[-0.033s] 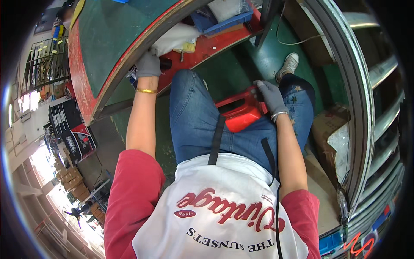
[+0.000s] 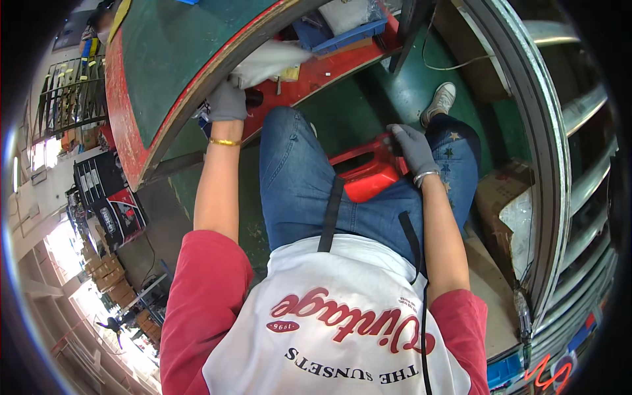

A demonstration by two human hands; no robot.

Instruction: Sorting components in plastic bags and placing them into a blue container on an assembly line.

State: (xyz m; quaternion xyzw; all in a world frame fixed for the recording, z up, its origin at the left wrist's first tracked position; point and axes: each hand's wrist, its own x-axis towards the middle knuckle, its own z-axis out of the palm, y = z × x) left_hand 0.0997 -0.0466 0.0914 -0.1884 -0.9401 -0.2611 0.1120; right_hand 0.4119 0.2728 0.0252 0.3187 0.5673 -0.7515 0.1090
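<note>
Head view. My right hand, gloved grey, is closed over the upper edge of a red plastic stool lying at about 1 o'clock from my knees, between my legs. My left hand, also gloved, is curled around the edge of the table at 11 o'clock. I judge the stool stiff, light and fairly smooth; its rim offers the surest hold.

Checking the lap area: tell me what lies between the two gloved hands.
In the head view, the person's jeans-clad thigh lies between the left hand and the right hand.
</note>
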